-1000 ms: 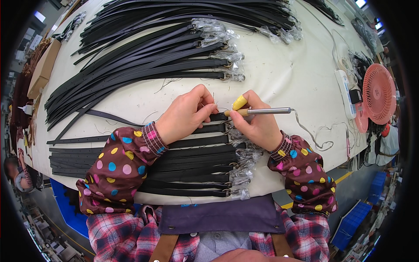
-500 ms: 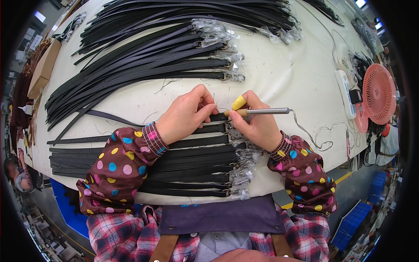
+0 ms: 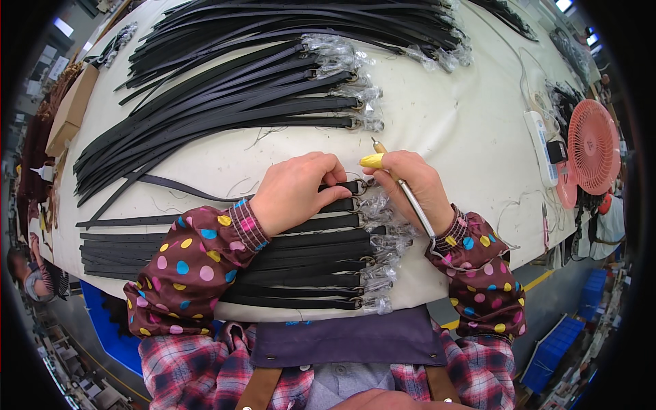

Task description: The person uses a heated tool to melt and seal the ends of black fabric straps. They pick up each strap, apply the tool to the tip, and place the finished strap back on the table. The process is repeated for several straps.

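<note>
My left hand [image 3: 297,191] is closed on the end of a black strap [image 3: 350,186], thumb and fingers pinching it just short of its metal ring [image 3: 362,185]. My right hand [image 3: 418,183] grips a pen-shaped corded tool [image 3: 415,207] with a silver barrel and a wooden section. Its thin metal tip points up and away from the strap. A yellow cover [image 3: 372,161] wraps one finger of that hand, close to the ring. Below both hands lies a row of similar black straps [image 3: 301,260], their ringed ends bagged in clear plastic [image 3: 383,263].
More black straps [image 3: 225,102] lie in bundles across the far side of the white table [image 3: 444,130]. To the right are a pink fan [image 3: 593,147] and a white power strip [image 3: 541,149]. A cardboard box [image 3: 72,109] stands at the left edge. Blue crates [image 3: 550,342] sit below at right.
My right hand has turned the tool from lying sideways at the strap to pointing up and away. My left fingers have shifted down slightly onto the strap end, and the strap's ring now shows.
</note>
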Demonstrator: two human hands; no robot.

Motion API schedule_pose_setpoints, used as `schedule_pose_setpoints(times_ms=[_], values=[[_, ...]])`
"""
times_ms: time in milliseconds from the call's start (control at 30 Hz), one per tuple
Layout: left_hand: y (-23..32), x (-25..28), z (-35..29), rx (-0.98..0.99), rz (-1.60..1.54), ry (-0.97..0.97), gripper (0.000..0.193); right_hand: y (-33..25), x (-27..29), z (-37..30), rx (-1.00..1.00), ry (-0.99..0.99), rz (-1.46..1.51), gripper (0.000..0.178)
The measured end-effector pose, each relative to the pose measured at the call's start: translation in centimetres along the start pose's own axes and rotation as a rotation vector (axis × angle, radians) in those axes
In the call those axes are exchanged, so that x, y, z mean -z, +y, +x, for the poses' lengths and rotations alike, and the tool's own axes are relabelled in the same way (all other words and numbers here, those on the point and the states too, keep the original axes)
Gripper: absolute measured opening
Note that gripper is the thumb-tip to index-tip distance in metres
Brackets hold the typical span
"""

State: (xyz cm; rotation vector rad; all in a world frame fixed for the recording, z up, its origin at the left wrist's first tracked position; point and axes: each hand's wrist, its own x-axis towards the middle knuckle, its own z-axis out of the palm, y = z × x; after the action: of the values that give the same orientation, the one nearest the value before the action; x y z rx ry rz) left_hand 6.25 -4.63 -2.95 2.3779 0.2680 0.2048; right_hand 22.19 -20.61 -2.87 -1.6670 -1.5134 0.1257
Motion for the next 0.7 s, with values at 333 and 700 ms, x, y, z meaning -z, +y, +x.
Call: schedule_pose_setpoints(times_ms=[333, 700], values=[[1.4, 2.6, -3.5, -0.255, 0.091, -0.252, 0.053, -1.4, 0.2, -0.9, 0.021, -0.209, 0.005, 0.013], [5.5, 3.1, -10.7, -0.196, 0.47, -0.382, 0.109, -2.2, 0.3, -1.7, 0.046, -0.262, 0.076, 0.007]])
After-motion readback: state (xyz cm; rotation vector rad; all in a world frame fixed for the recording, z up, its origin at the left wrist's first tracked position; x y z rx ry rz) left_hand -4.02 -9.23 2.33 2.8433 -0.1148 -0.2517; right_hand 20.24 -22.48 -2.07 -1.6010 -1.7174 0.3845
